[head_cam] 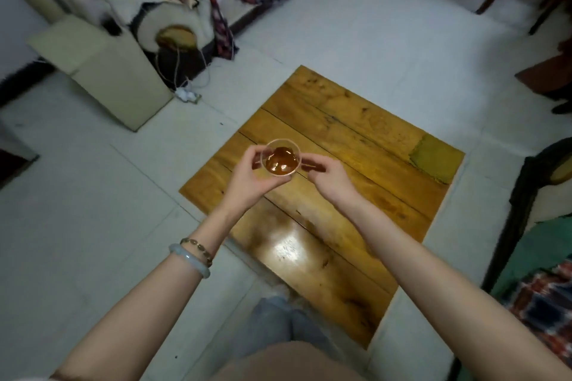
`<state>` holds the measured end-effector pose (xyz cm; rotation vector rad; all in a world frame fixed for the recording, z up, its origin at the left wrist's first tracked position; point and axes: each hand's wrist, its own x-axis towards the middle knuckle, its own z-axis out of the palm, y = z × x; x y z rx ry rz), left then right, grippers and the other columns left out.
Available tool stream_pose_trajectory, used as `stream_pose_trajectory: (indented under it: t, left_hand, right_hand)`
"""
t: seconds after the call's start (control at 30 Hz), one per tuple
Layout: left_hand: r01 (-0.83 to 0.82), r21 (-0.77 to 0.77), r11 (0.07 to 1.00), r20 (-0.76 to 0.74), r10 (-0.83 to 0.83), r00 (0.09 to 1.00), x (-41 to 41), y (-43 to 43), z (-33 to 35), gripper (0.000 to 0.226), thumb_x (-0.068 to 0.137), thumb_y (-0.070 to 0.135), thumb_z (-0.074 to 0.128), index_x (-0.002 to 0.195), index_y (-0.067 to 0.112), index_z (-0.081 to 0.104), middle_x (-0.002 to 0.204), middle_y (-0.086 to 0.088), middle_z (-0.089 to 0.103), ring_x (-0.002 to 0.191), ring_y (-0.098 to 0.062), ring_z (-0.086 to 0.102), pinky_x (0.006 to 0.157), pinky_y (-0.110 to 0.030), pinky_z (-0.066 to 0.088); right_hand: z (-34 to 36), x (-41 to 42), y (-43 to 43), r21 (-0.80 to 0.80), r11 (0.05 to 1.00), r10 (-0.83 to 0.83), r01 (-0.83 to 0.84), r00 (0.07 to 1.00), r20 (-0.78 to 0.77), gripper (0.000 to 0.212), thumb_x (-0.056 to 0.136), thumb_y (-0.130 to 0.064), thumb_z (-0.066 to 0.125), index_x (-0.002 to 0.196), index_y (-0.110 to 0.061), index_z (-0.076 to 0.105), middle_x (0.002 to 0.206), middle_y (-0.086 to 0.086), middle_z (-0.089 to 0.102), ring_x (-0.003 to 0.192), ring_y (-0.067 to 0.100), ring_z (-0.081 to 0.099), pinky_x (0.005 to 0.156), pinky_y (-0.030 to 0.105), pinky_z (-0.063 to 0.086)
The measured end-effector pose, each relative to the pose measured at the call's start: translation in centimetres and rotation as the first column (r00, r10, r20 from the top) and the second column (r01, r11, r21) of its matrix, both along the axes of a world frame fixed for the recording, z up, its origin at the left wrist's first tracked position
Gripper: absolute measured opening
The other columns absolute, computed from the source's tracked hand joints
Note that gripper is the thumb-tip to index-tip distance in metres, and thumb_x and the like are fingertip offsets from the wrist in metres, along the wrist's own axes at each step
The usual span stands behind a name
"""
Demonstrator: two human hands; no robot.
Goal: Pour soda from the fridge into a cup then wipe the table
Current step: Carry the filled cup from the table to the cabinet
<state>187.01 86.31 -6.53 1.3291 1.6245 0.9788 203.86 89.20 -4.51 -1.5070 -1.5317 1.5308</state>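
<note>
i'm gripping the soda cup in the left hand, right hand hovering loose beside it, aiming to set it level on the table.

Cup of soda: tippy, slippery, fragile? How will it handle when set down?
The cup looks clear and thin-walled, so it is probably light and easily squeezed out of shape. Its soda lies unevenly, so it likely sloshes if jerked. The cup seems to narrow toward the base, so it may tip on the table if nudged.
</note>
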Motion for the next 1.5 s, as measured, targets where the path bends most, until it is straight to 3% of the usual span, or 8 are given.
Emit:
stream_pose_trajectory:
  t: [0.13,0.27,0.43,0.6,0.9,1.2,1.37,1.5]
  left_hand:
    - [-0.181,0.076,0.981,0.089,0.174,0.981,-4.5,-2.3,4.2,0.062,0.061,0.013,0.086,0.115,0.015,0.053,0.111,0.009,0.060,0.101,0.004,0.057,0.087,-0.016,0.047]
    - [-0.326,0.119,0.938,0.130,0.311,0.941,-10.0,-5.0,7.4,0.061,0.065,0.010,0.083,0.117,0.018,0.052,0.114,0.011,0.058,0.111,-0.009,0.057,0.090,-0.029,0.052]
    - [-0.486,0.155,0.860,0.124,0.472,0.873,-17.1,-8.7,9.9,0.058,0.068,0.009,0.081,0.118,0.016,0.053,0.115,0.004,0.058,0.111,-0.009,0.055,0.082,-0.015,0.050]
    - [-0.588,0.181,0.788,0.108,0.579,0.808,-25.5,-12.7,10.7,0.055,0.066,0.009,0.082,0.113,0.018,0.055,0.112,0.001,0.061,0.109,-0.012,0.057,0.083,-0.020,0.050]
    - [-0.608,0.232,0.759,0.020,0.622,0.783,-43.2,-19.1,13.4,0.054,0.066,0.016,0.083,0.114,0.017,0.056,0.111,0.008,0.062,0.106,-0.002,0.056,0.084,-0.005,0.040]
    - [-0.642,0.270,0.717,-0.003,0.668,0.745,-56.4,-22.8,15.5,0.048,0.067,0.013,0.082,0.109,0.014,0.058,0.105,0.010,0.063,0.102,-0.001,0.058,0.089,-0.011,0.042]
    - [-0.649,0.273,0.710,0.017,0.671,0.741,-62.0,-21.9,15.6,0.049,0.067,0.013,0.082,0.110,0.012,0.058,0.107,0.007,0.064,0.103,-0.004,0.059,0.092,-0.015,0.044]
    - [-0.647,0.272,0.713,0.007,0.671,0.742,-67.6,-19.7,15.3,0.050,0.067,0.013,0.082,0.110,0.012,0.058,0.108,0.004,0.064,0.104,-0.006,0.060,0.093,-0.018,0.046]
  right_hand:
    - [4.5,-5.1,0.6,0.023,0.988,0.153,-0.152,0.986,-0.072,0.050,0.082,0.015,0.041,0.122,-0.008,0.061,0.122,0.008,0.062,0.109,0.015,0.057,0.096,0.026,0.044]
    - [7.4,-11.3,0.6,0.036,0.950,0.312,-0.310,0.942,-0.122,0.046,0.085,0.009,0.045,0.122,-0.015,0.060,0.119,0.004,0.063,0.110,0.016,0.058,0.094,0.032,0.049]
    - [10.0,-19.9,-1.2,0.063,0.874,0.485,-0.481,0.863,-0.139,0.046,0.088,0.006,0.045,0.126,-0.017,0.056,0.119,0.005,0.061,0.111,0.019,0.057,0.095,0.035,0.050]
    - [11.5,-29.2,-3.6,0.030,0.799,0.596,-0.601,0.784,-0.174,0.044,0.088,0.009,0.043,0.122,-0.016,0.057,0.111,0.007,0.061,0.107,0.019,0.057,0.096,0.036,0.047]
    - [13.1,-47.7,-8.2,0.051,0.725,0.674,-0.687,0.693,-0.255,0.045,0.084,0.013,0.042,0.114,-0.018,0.058,0.105,0.008,0.063,0.094,0.020,0.061,0.090,0.033,0.048]
    - [13.5,-62.2,-10.9,0.025,0.692,0.689,-0.722,0.650,-0.319,0.042,0.086,0.011,0.039,0.118,-0.008,0.059,0.107,0.009,0.065,0.103,0.021,0.060,0.084,0.028,0.050]
    - [12.7,-68.5,-9.8,-0.091,0.674,0.670,-0.733,0.659,-0.342,0.041,0.086,0.011,0.040,0.122,0.001,0.054,0.118,0.016,0.063,0.111,0.025,0.059,0.090,0.029,0.050]
    - [12.6,-73.8,-7.2,-0.222,0.607,0.616,-0.764,0.628,-0.476,0.038,0.085,0.012,0.034,0.114,0.002,0.057,0.109,0.016,0.065,0.105,0.026,0.061,0.091,0.029,0.050]
